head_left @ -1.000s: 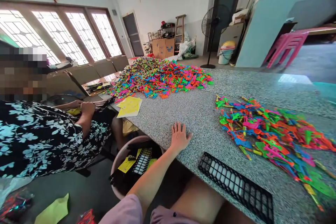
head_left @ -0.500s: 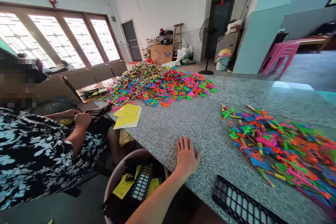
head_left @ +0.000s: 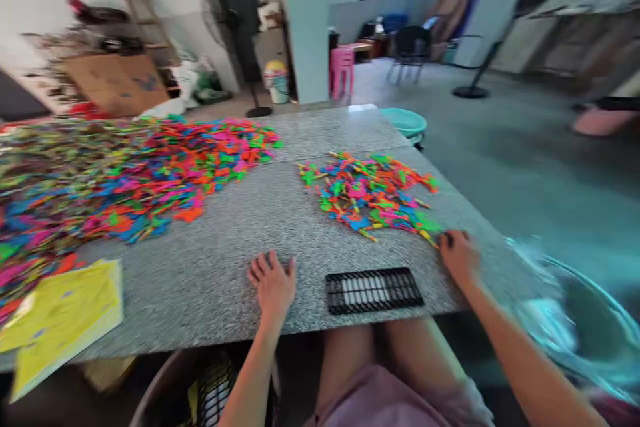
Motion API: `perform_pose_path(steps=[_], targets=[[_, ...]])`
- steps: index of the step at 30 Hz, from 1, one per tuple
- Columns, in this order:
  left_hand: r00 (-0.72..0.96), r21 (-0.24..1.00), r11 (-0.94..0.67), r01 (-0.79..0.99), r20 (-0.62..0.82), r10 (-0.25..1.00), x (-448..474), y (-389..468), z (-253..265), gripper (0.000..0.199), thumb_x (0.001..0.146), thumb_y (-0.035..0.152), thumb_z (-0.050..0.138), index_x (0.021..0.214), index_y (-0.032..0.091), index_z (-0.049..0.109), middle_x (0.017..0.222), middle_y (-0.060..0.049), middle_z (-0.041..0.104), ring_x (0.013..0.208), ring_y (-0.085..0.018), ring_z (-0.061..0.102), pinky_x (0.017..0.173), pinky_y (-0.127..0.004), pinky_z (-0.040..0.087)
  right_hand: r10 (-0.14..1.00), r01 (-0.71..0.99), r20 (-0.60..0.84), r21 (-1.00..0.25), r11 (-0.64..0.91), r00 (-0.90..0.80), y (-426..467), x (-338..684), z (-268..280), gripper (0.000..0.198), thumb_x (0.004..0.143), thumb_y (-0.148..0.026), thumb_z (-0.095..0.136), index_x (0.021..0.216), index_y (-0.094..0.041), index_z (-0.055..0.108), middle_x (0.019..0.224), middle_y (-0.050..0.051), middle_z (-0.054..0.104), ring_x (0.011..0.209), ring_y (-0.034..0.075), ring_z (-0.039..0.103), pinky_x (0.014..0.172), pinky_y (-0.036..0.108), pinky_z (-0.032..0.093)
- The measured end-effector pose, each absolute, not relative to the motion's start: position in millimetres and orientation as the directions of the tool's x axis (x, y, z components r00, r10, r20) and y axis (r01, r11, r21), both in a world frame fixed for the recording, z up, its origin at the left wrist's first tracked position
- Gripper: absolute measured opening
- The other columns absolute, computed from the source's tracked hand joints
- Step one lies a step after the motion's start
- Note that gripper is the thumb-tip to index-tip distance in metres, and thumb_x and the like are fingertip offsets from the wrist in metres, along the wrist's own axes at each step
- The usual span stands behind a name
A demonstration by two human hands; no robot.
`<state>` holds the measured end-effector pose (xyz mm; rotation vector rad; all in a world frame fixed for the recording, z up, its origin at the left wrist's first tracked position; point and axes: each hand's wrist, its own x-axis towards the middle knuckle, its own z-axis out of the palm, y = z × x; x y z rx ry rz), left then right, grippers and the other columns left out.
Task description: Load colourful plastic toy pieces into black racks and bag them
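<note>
My left hand [head_left: 274, 287] lies palm down on the grey speckled table [head_left: 215, 287], its fingers spread and nothing in them. To its right a black plastic grid tray [head_left: 375, 290] with pale slots lies near the table's front edge. My right hand [head_left: 459, 259] rests at the near right edge of a small pile of bright plastic pieces [head_left: 365, 193], close to a yellow-orange stick end. Its fingers look bent, but blur hides whether they grip anything.
A large heap of coloured pieces [head_left: 150, 180] covers the table's left side. In front of it are yellow printed sheets [head_left: 70, 313]. Below the edge stands a tub [head_left: 160, 390] with black grids. At right is a teal bin [head_left: 595, 320]; a teal basin [head_left: 405, 121] stands beyond the table.
My view has swung to the right, bringing my right hand, my legs and the whole grid tray into sight. The other person has left the view. My left hand still lies flat.
</note>
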<state>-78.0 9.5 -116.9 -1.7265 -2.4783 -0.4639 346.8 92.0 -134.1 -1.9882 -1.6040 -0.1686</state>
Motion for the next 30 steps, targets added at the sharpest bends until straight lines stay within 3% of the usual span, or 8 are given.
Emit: perform_pose_path(steps=[5,9,12,15,19,22,26,30], targets=[[-0.334,0.284,0.253,0.925,0.287,0.898,-88,9,-112,0.069,0.094,0.055,0.039,0.134,0.001,0.049,0.14,-0.033,0.041,0.137,-0.05,0.031,0.106,-0.069,0.026,0.838,0.891,0.506,-0.451,0.052,0.207,51,324,-114,0.027,0.096,-0.026,0.043,0.099,-0.016,0.068,0.096,0.014,0.067,0.097,0.027,0.061,0.087,0.044,0.051],[-0.336,0.367,0.19,0.91,0.387,0.859,-78,-1,-105,0.067,0.095,0.056,0.033,0.132,0.003,0.051,0.136,-0.029,0.046,0.136,-0.043,0.036,0.108,-0.063,0.031,0.812,0.737,0.451,-0.39,0.552,-0.369,-10,262,-107,0.027,0.096,-0.03,0.05,0.117,-0.024,0.066,0.118,0.009,0.067,0.113,0.024,0.058,0.099,0.042,0.047],[-0.217,0.394,0.023,0.919,0.454,0.864,-40,-27,-106,0.058,0.097,0.053,0.034,0.132,0.011,0.054,0.133,-0.021,0.052,0.13,-0.032,0.046,0.108,-0.049,0.038,0.767,0.692,0.421,-0.353,0.63,-0.484,-29,254,-104,0.027,0.096,-0.029,0.053,0.119,-0.024,0.066,0.123,0.008,0.066,0.12,0.025,0.055,0.102,0.043,0.045],[0.105,0.315,-0.255,0.914,0.424,0.899,9,-54,-115,0.044,0.097,0.046,0.044,0.135,0.028,0.057,0.133,-0.011,0.058,0.12,-0.028,0.054,0.1,-0.045,0.044,0.88,0.797,0.371,-0.412,0.442,-0.296,2,283,-90,0.026,0.096,-0.032,0.054,0.115,-0.021,0.067,0.116,0.011,0.067,0.109,0.025,0.06,0.094,0.039,0.048],[0.127,0.156,-0.203,0.967,0.398,0.909,43,-47,-117,0.035,0.098,0.037,0.046,0.127,0.031,0.065,0.131,-0.012,0.061,0.115,-0.032,0.057,0.092,-0.051,0.044,0.986,0.891,0.031,-0.433,-0.134,0.164,72,330,-66,0.024,0.087,-0.029,0.066,0.105,-0.013,0.067,0.109,0.015,0.066,0.096,0.026,0.063,0.076,0.034,0.047],[0.143,0.121,-0.206,0.971,0.395,0.907,49,-24,-111,0.036,0.099,0.031,0.041,0.121,0.025,0.069,0.127,-0.015,0.064,0.116,-0.032,0.058,0.094,-0.054,0.044,0.975,0.863,-0.171,-0.462,-0.205,0.141,97,342,-58,0.009,0.078,-0.021,0.073,0.074,-0.016,0.066,0.08,0.007,0.068,0.081,0.021,0.064,0.064,0.027,0.042],[0.318,0.089,-0.379,0.921,0.392,0.864,64,-26,-114,0.037,0.099,0.038,0.043,0.13,0.029,0.062,0.135,-0.006,0.062,0.13,-0.027,0.051,0.11,-0.05,0.038,0.981,0.814,-0.189,-0.56,-0.152,0.053,77,348,-62,0.021,0.078,-0.017,0.066,0.059,-0.019,0.056,0.056,-0.001,0.056,0.06,0.013,0.056,0.053,0.022,0.035],[0.429,0.045,-0.478,0.877,0.372,0.823,90,-46,-126,0.053,0.099,0.041,0.044,0.146,0.018,0.044,0.149,-0.011,0.049,0.138,-0.029,0.044,0.111,-0.051,0.039,0.914,0.293,-0.395,-0.888,-0.355,-0.091,42,347,-70,0.026,0.074,-0.04,0.069,0.065,-0.019,0.056,0.048,-0.006,0.048,0.042,0.008,0.039,0.04,0.019,0.026]])
